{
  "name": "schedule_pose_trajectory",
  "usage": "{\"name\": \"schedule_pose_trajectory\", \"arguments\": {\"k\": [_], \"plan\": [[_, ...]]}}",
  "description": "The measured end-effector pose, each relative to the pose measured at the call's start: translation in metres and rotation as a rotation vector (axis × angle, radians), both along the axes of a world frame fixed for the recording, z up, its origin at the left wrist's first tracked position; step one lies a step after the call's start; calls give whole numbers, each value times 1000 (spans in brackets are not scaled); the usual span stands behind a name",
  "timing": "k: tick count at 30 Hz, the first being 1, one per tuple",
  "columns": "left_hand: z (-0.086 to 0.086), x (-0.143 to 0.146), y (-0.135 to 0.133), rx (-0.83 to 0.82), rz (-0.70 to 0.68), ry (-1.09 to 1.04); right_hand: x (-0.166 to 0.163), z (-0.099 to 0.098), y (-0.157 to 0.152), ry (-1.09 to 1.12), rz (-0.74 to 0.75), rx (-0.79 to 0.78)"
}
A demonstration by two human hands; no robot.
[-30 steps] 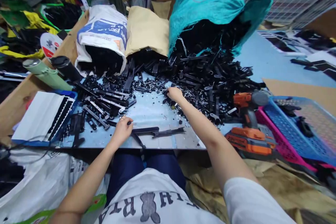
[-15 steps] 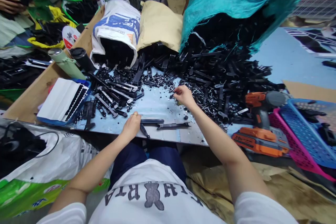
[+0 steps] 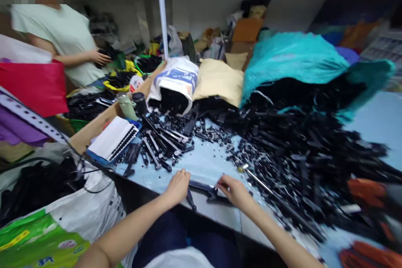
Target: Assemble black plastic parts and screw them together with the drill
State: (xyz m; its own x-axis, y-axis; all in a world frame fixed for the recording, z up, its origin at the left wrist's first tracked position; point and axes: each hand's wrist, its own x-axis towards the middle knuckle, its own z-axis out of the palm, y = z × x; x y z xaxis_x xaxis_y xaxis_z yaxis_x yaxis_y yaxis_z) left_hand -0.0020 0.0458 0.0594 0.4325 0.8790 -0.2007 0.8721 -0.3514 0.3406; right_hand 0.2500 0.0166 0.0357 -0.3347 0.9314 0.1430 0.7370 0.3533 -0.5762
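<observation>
Black strip (image 3: 202, 186): lower centre, flat on the worktop's near edge, between the two hands.
Left hand (image 3: 177, 186): fingers curled over the strip's left end; grip cannot be told.
Right hand (image 3: 235, 191): fingertips pinching its right end.
Worktop (image 3: 207, 163): pale blue, black parts (image 3: 298, 155) heaped at right.
Room: teal sack (image 3: 292, 56) upper right; co-worker (image 3: 59, 37) upper left.
</observation>
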Motion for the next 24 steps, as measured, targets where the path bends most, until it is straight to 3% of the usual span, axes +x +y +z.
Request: {"name": "schedule_pose_trajectory", "arguments": {"k": [6, 16, 20, 24], "plan": [[0, 1, -2, 35, 29, -41, 0, -18, -4, -22, 192, 98], [-24, 4, -3, 5, -61, -176, 10, -48, -36, -25, 56, 262], [-35, 8, -4, -21, 95, -277, -28, -39, -27, -81, 36, 372], [-48, 14, -7, -10, 225, -360, -76, -33, -6, -39, 180, 306]]}}
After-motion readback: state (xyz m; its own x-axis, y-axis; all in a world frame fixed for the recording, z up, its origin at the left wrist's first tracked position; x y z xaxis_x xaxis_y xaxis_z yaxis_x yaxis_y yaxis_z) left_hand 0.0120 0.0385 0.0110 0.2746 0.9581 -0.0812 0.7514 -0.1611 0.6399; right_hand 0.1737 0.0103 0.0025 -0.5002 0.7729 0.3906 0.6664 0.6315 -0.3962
